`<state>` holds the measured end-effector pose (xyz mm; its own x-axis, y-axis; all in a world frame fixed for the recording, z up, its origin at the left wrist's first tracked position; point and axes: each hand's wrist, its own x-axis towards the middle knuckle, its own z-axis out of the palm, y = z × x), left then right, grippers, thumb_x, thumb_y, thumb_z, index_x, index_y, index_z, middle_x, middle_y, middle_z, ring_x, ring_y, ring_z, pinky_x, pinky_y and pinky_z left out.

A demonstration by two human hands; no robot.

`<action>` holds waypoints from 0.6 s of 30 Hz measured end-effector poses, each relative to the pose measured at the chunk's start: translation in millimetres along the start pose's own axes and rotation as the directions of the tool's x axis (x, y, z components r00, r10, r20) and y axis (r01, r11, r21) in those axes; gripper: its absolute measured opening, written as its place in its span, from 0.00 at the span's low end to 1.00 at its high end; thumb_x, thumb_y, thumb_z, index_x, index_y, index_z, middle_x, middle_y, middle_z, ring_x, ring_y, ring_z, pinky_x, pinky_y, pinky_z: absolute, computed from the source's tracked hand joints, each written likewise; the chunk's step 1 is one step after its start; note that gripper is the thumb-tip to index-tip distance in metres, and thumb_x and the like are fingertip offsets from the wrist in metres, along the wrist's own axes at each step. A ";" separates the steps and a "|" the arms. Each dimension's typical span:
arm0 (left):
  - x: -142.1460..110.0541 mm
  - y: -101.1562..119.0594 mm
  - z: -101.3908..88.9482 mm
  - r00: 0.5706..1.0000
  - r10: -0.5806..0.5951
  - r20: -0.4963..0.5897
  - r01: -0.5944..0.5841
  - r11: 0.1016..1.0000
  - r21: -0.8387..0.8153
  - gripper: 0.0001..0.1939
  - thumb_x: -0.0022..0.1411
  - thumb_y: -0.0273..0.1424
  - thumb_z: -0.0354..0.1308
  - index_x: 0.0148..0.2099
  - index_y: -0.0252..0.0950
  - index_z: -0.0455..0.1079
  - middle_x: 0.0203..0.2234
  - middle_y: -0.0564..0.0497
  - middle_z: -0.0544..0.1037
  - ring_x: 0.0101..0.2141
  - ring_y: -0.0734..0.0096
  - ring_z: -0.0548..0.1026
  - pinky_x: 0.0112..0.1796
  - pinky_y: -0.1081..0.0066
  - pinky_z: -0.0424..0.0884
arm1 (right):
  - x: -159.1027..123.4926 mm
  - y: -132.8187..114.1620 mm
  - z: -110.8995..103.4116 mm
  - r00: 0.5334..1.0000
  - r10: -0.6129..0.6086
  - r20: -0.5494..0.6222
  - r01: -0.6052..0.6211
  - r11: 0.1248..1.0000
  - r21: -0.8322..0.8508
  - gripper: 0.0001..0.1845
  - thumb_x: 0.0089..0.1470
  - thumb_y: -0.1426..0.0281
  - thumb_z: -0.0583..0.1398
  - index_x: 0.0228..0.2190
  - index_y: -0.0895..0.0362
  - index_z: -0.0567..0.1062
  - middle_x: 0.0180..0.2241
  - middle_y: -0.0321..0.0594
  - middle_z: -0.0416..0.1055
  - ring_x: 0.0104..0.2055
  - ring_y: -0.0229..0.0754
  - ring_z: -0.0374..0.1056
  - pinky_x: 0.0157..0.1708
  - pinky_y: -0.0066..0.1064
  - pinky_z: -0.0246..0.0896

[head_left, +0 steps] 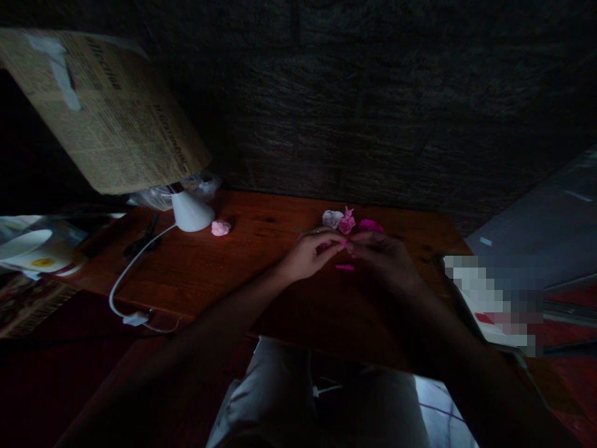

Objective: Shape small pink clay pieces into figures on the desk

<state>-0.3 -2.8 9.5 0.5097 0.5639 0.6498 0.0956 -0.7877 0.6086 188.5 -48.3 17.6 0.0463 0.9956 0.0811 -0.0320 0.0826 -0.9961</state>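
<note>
My left hand (317, 254) and my right hand (385, 254) meet over the wooden table, fingertips pinched together. Between them is a small piece of bright pink modelling clay (344, 243). Just in front of the fingers lies a thin magenta clay strip (345, 267). Beyond the hands stand a pink shaped clay figure (347, 221), a pale clay lump (332, 218) and a flattish magenta clay piece (371, 226). The right hand's fingers partly hide the magenta piece. Dim light leaves the exact shape of the held piece unclear.
A lamp with a newsprint shade (121, 118) and white base (192, 211) stands at the left, its cord (125, 274) running over the front edge. Near it are a light pink lump (221, 228), black scissors (147, 239) and a paper cup (40, 251). A blurred-out object (489, 305) lies right.
</note>
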 end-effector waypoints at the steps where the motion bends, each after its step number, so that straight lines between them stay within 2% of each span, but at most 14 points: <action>1: -0.1 0.2 -0.2 1.000 0.008 0.005 -0.008 1.000 0.023 0.07 0.66 0.28 0.58 0.43 0.34 0.76 0.39 0.45 0.81 0.41 0.69 0.78 0.43 0.69 0.73 | -0.1 -0.2 0.1 1.000 -0.004 -0.005 0.004 1.000 -0.016 0.17 0.37 0.59 0.75 0.28 0.55 0.81 0.29 0.38 0.79 0.31 0.41 0.74 0.38 0.35 0.70; 6: -1.0 0.8 -1.1 1.000 0.012 0.024 -0.014 0.996 0.085 0.06 0.67 0.29 0.57 0.43 0.34 0.75 0.38 0.46 0.81 0.39 0.71 0.78 0.41 0.71 0.72 | -1.3 -2.7 1.3 0.999 0.047 0.002 -0.047 0.999 -0.001 0.17 0.37 0.58 0.75 0.27 0.55 0.81 0.27 0.36 0.78 0.30 0.39 0.73 0.37 0.34 0.70; 13: -2.2 0.7 -0.6 1.000 -0.004 0.001 0.003 0.995 0.098 0.08 0.66 0.31 0.59 0.46 0.35 0.75 0.39 0.46 0.82 0.36 0.72 0.78 0.39 0.72 0.72 | -0.5 -2.4 1.5 0.990 0.141 0.015 -0.141 0.970 0.201 0.20 0.30 0.61 0.77 0.28 0.54 0.82 0.28 0.36 0.79 0.30 0.37 0.72 0.36 0.31 0.70; 18: -2.4 2.3 -0.9 0.999 -0.026 -0.028 0.027 0.999 0.047 0.08 0.65 0.31 0.60 0.44 0.34 0.76 0.38 0.47 0.83 0.36 0.73 0.79 0.39 0.74 0.72 | -1.1 -1.8 0.9 0.988 0.153 0.037 -0.157 0.966 0.205 0.17 0.33 0.64 0.76 0.30 0.53 0.83 0.30 0.36 0.79 0.31 0.36 0.73 0.37 0.30 0.70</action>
<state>-2.0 -5.7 9.7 0.4829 0.5907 0.6465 0.1492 -0.7830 0.6039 187.6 -49.4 19.4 0.0037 0.9975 -0.0709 -0.2432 -0.0679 -0.9676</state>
